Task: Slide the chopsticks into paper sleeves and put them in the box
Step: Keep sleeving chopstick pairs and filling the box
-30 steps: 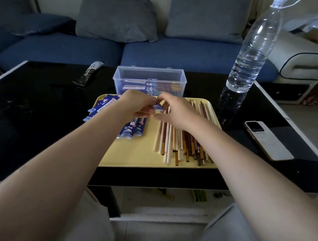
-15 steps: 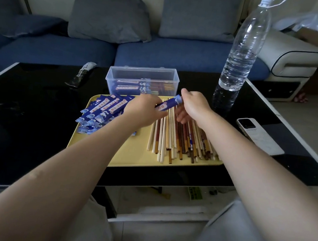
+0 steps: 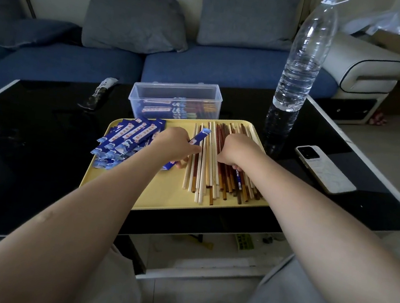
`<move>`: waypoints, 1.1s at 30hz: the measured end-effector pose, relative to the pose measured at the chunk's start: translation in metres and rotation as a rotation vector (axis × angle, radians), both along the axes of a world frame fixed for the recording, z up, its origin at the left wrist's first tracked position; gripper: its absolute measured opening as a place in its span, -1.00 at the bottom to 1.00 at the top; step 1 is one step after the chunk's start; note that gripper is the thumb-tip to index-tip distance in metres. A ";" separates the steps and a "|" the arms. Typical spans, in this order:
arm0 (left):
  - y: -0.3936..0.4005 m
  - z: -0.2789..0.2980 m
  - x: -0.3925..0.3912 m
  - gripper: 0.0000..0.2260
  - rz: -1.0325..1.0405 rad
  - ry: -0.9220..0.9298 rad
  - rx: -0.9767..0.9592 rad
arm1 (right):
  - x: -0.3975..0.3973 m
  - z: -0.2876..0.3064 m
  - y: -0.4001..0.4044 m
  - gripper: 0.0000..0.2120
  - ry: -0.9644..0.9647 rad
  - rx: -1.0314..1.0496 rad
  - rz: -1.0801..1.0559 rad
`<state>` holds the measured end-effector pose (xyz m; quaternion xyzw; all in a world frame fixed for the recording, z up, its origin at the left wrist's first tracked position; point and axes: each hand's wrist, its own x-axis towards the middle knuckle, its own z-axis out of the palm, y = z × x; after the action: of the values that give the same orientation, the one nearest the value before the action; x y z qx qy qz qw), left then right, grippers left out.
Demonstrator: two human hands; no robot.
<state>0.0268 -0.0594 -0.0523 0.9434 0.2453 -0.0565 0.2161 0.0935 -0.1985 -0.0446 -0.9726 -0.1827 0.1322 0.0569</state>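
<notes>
One blue paper sleeve [image 3: 199,140] stayed gripped in the left hand [image 3: 174,146] over the yellow tray [image 3: 164,197], while the right hand [image 3: 237,153] had dropped from it onto the loose chopsticks [image 3: 206,174], fingers curling around some, so insertion was imminent, the box [image 3: 175,100] waiting beyond.

Black glass table [image 3: 32,147], tall clear water bottle [image 3: 301,63] standing at its far right, white phone [image 3: 324,168] lying flat nearby, crumpled wrapper [image 3: 99,92] far left, blue sofa [image 3: 204,64] with grey cushions [image 3: 134,21] behind
</notes>
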 end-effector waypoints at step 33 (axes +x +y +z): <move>0.013 0.018 -0.028 -0.83 -0.081 0.053 -0.394 | 0.005 0.055 -0.021 -0.76 0.019 1.378 -0.254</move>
<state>-0.0007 -0.0468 -0.0339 0.8901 0.1971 -0.1369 0.3875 0.0985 -0.2196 0.0104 -0.7276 -0.1093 -0.0128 0.6772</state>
